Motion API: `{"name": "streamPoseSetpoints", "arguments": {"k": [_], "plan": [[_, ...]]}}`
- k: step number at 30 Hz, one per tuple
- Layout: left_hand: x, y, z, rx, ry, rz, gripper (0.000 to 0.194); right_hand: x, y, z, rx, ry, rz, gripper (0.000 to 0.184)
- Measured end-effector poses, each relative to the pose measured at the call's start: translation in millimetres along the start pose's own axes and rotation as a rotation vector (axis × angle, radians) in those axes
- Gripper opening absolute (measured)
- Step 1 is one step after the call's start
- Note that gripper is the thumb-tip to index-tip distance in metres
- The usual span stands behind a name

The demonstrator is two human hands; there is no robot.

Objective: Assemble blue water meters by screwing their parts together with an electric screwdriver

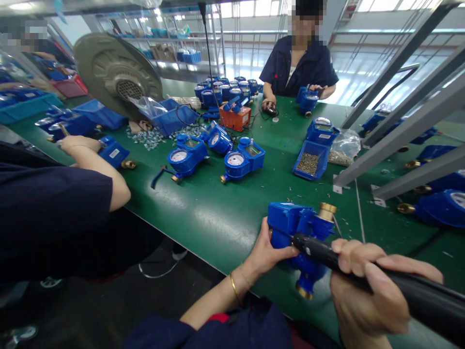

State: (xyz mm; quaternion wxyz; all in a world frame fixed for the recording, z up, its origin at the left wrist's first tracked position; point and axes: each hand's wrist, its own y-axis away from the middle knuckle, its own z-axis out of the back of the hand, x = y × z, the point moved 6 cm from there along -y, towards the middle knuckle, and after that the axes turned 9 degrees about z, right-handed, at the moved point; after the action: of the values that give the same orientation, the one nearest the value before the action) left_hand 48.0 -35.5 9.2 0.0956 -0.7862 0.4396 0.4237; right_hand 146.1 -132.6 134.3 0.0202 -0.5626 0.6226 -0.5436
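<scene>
Water meter [290, 223]: blue housing, brass ends, on green surface [218, 213]. Left hand [265, 252] grips its side; right hand [363, 286] clenches black driver [407, 286] against it. Screw bin [310, 162] beyond meter.

Wearer's clothing: a dark navy work top, short-sleeved, the sleeve edge lying in soft folds at the lower middle of the view. A strip of red fabric shows just under the navy cloth near the forearm, perhaps a lining or an undershirt; cannot tell which.

Left hand [267, 252]: bare, no glove. A thin gold bangle [234, 288] circles the wrist, and a second, finer strand sits just beyond it toward the hand.

Right hand [366, 295]: bare as well, no glove, no ring visible on the fingers [354, 259] that show. Nails short and unpainted. The wrist and arm behind it fall outside the view.
</scene>
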Motion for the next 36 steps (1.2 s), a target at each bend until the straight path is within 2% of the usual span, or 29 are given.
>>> {"name": "streamPoseSetpoints", "arguments": {"k": [5, 10, 13, 16, 21, 23, 27, 32, 36], "plan": [[1.5, 0.4, 0.9, -0.03, 0.01, -0.014, 0.075, 0.7, 4.7, 2.3, -0.028, 0.021, -0.012, 0.026], [1.4, 0.5, -0.5, -0.001, -0.018, -0.008, 0.079, 4.0, 6.1, 8.2, -0.089, 0.041, -0.024, 0.038], [2.0, -0.8, 1.1, 0.001, -0.037, -0.015, 0.08, -1.2, 1.4, 12.8, -0.095, 0.009, -0.078, 0.035], [3.4, -2.6, 2.9, 0.001, -0.029, -0.017, 0.083, -4.7, -6.0, 15.0, -0.029, -0.029, -0.09, 0.03], [3.9, -4.7, 3.5, -0.003, -0.026, -0.003, 0.081, 2.7, -7.1, 17.4, 0.026, -0.049, 0.068, 0.03], [3.6, -5.1, 3.5, -0.001, -0.029, -0.003, 0.08, 3.1, -2.1, 16.4, 0.054, -0.046, 0.088, 0.028], [3.6, -5.4, 6.3, -0.006, -0.017, 0.004, 0.08, -5.0, 3.6, 12.3, 0.194, -0.069, -0.014, 0.027], [1.0, -4.7, 7.9, 0.012, 0.007, -0.007, 0.083, -14.7, -6.3, 4.9, 0.343, -0.214, -0.121, 0.022], [0.0, -4.1, 6.6, 0.005, -0.001, -0.001, 0.081, -12.2, -7.3, 3.3, 0.195, -0.162, -0.069, 0.026]]}}
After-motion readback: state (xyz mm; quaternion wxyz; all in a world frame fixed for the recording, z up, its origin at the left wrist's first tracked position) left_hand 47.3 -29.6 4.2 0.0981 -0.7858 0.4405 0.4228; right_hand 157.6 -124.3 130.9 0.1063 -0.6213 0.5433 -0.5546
